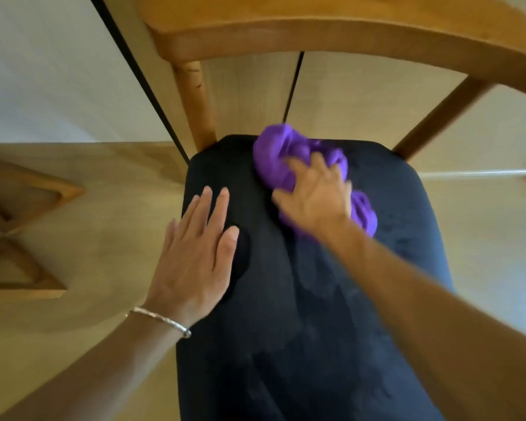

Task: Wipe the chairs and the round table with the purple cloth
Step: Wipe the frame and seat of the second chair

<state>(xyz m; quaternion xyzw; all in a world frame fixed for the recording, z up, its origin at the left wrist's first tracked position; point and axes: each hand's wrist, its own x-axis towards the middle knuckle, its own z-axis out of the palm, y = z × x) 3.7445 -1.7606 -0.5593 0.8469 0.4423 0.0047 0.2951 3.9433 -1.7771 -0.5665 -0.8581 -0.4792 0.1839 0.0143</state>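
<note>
I look straight down on a wooden chair with a dark padded seat [331, 314] and a curved wooden backrest [331, 28] at the top. The purple cloth [275, 159] lies bunched on the far part of the seat. My right hand [315, 196] grips the cloth from above and holds it against the seat; the hand is blurred. My left hand [195, 253], with a bracelet at the wrist, rests flat on the seat's left side with its fingers straight.
A pale wood floor [97, 244] surrounds the chair. The crossed wooden legs of another piece of furniture [22, 214] show at the left edge. A wall with a dark trim line [134, 68] rises behind the chair.
</note>
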